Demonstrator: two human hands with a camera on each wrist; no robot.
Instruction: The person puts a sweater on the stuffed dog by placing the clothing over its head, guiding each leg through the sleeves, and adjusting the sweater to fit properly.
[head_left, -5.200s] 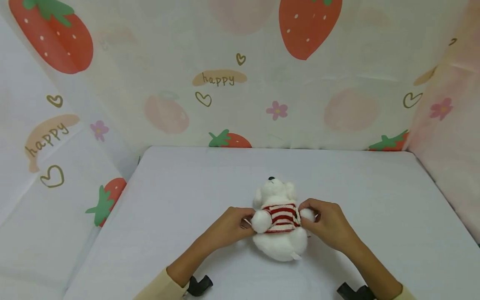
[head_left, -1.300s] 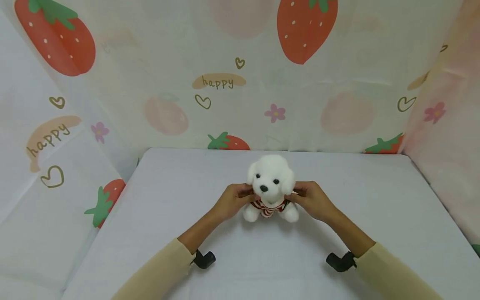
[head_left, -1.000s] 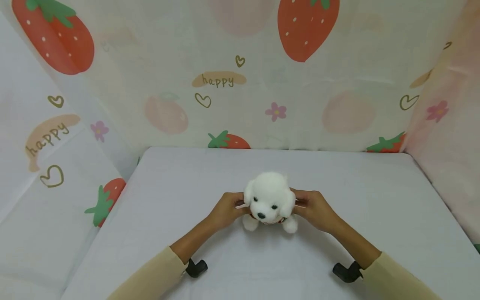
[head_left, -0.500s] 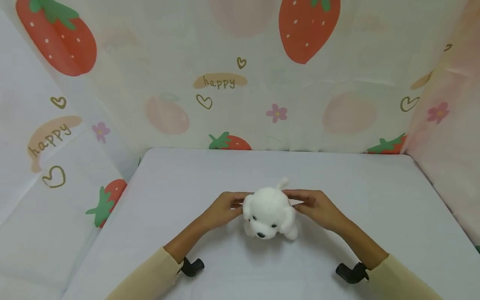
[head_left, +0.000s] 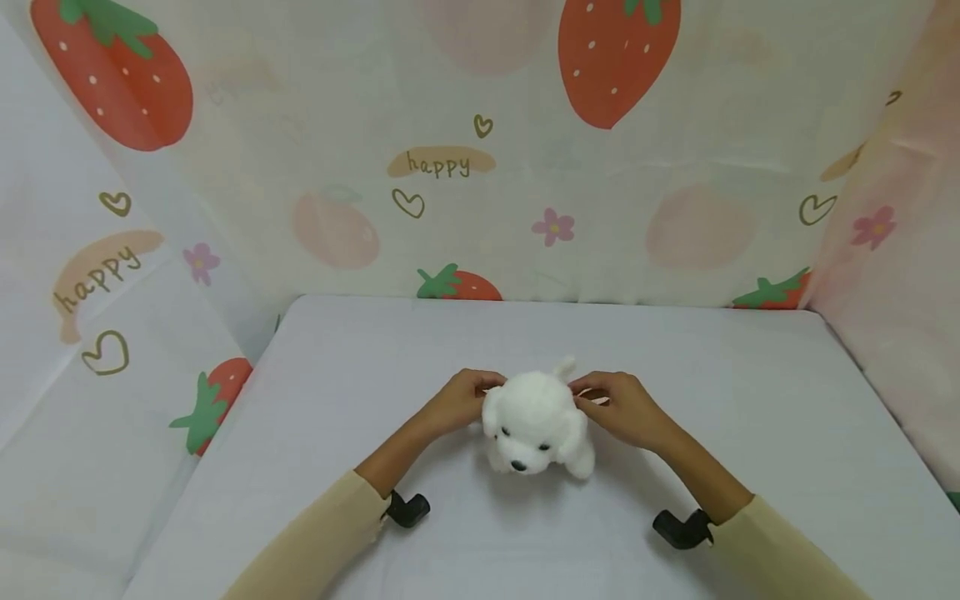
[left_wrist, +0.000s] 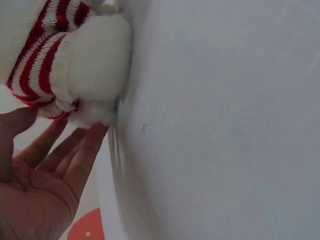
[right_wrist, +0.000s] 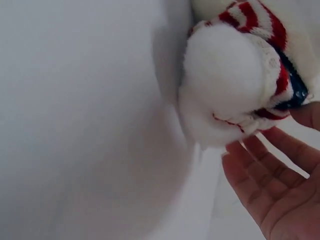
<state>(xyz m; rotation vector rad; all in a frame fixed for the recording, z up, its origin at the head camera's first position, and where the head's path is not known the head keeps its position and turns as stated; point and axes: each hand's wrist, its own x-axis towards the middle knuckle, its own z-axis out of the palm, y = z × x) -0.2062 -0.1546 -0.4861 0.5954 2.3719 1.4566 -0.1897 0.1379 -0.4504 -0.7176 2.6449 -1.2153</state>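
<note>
A white plush dog [head_left: 534, 417] stands on the white table, its face toward me and its pale tail up behind. My left hand [head_left: 459, 402] is at one side of its body; my right hand [head_left: 627, 408] is at the other. In the left wrist view, the fairly straight fingers [left_wrist: 82, 157] touch the rear of the dog by the hem of its red-and-white striped knit sweater [left_wrist: 37, 67], with the thumb beside it. The right wrist view has loosely spread fingers [right_wrist: 260, 162] touching the hem near a dark blue patch. The dog's head hides some fingertips in the head view.
The white table [head_left: 360, 350] has its far edge against a fabric backdrop [head_left: 600, 167] printed with strawberries and hearts. Similar cloth hangs at both sides. Dark wrist-mounted devices sit under the left [head_left: 408, 509] and right sleeves [head_left: 772, 546].
The dog lay on its back earlier, then was turned upright facing me and lowered to the table. Over the last half second it has barely moved; both hands have shifted slightly farther away from me.
</note>
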